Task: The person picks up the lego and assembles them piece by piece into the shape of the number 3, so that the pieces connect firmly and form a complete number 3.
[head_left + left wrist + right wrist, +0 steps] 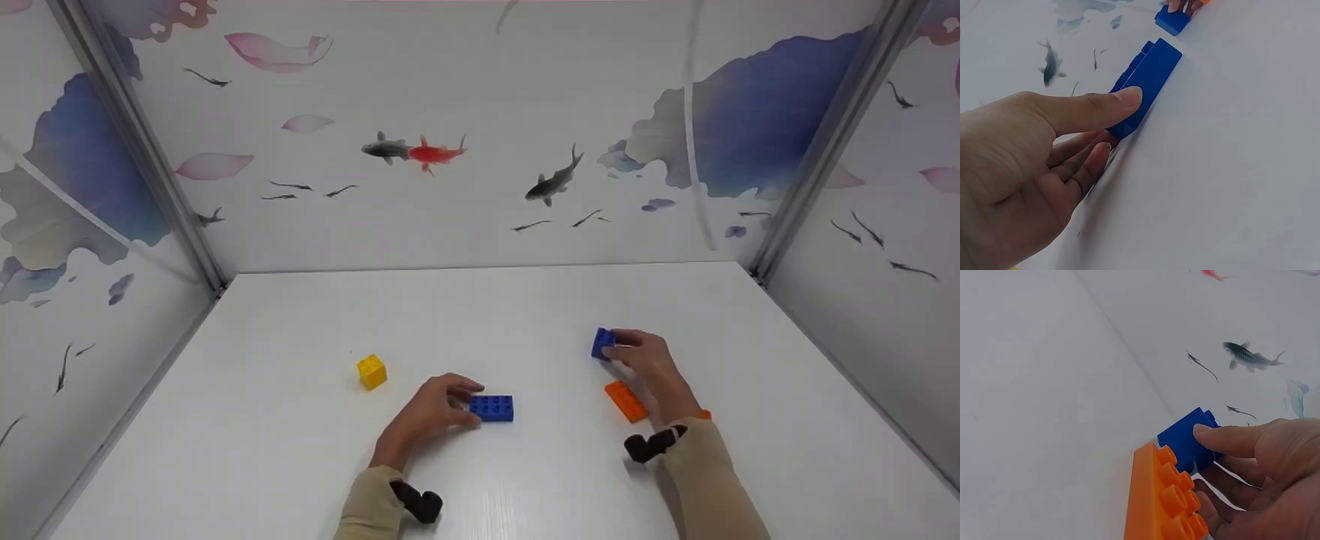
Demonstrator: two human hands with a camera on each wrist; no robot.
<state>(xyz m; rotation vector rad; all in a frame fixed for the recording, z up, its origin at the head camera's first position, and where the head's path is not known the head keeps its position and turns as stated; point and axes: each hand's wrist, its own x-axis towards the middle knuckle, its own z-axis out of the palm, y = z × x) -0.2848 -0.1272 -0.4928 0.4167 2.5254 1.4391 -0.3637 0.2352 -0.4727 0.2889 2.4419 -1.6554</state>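
Observation:
My left hand (429, 411) pinches the left end of a long blue building brick (493, 408), studs up on the table. In the left wrist view its thumb (1129, 97) presses the near side of the long brick (1154, 70), with the fingers partly hidden behind. Farther to the right, my right hand (646, 355) holds a smaller blue brick (602, 343) between thumb and fingers. The right wrist view shows the thumb on a flat side of this small brick (1184, 440). An orange brick (625, 401) lies just below the right hand, not gripped.
A small yellow brick (372, 372) stands to the left of the left hand. Another bit of orange (706, 414) shows beside the right wrist, mostly hidden. The white table (300, 315) is bounded by printed panels (480, 217) at the back and sides.

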